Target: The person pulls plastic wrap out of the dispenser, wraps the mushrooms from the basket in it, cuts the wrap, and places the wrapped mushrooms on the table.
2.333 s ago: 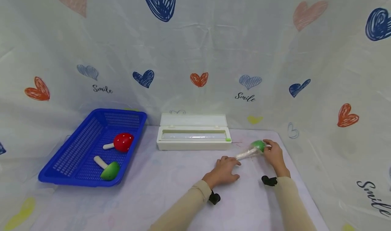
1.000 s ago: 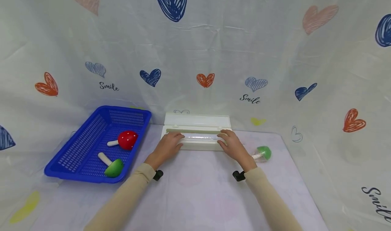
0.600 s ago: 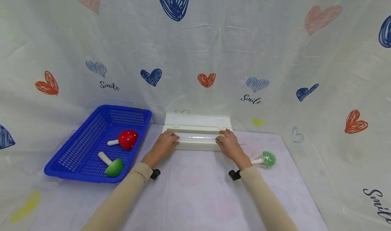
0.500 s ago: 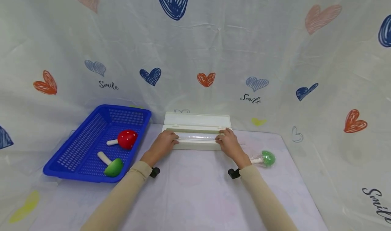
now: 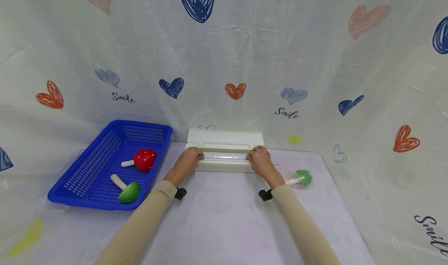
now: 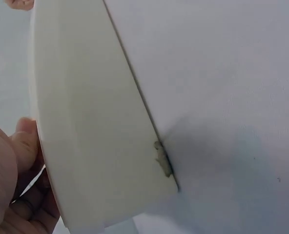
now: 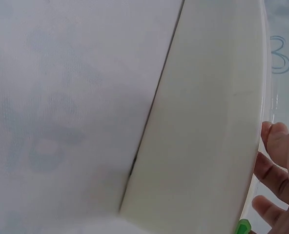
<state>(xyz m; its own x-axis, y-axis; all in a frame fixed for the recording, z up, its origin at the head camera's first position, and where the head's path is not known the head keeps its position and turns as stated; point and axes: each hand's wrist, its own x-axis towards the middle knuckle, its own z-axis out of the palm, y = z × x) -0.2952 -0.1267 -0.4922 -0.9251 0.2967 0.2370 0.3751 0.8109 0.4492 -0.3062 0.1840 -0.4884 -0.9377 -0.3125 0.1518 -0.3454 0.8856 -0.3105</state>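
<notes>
A white cling film dispenser [image 5: 225, 166] stands at the back of the table, its lid [image 5: 225, 137] raised. Inside lies a shiny roll of cling film [image 5: 225, 156]. My left hand [image 5: 188, 160] has its fingers curled at the left end of the film, and my right hand [image 5: 260, 162] does likewise at the right end. Both appear to pinch the film's edge, though the clear film is hard to make out. In the left wrist view the thumb [image 6: 26, 141] is by the box's upper edge. Fingers [image 7: 271, 178] of the right hand show behind that edge in the right wrist view.
A blue basket [image 5: 70, 198] at the left holds a red toy mushroom [image 5: 144, 160] with white dots and a green one [image 5: 129, 192]. A green mushroom wrapped in film [image 5: 303, 177] lies right of the right forearm. A green slider [image 7: 243, 226] sits at the box's end.
Both hands left the wrapped mushroom and moved to the dispenser's two ends. Their fingers have since curled in more at the film. The wrapped mushroom has shifted slightly on the table.
</notes>
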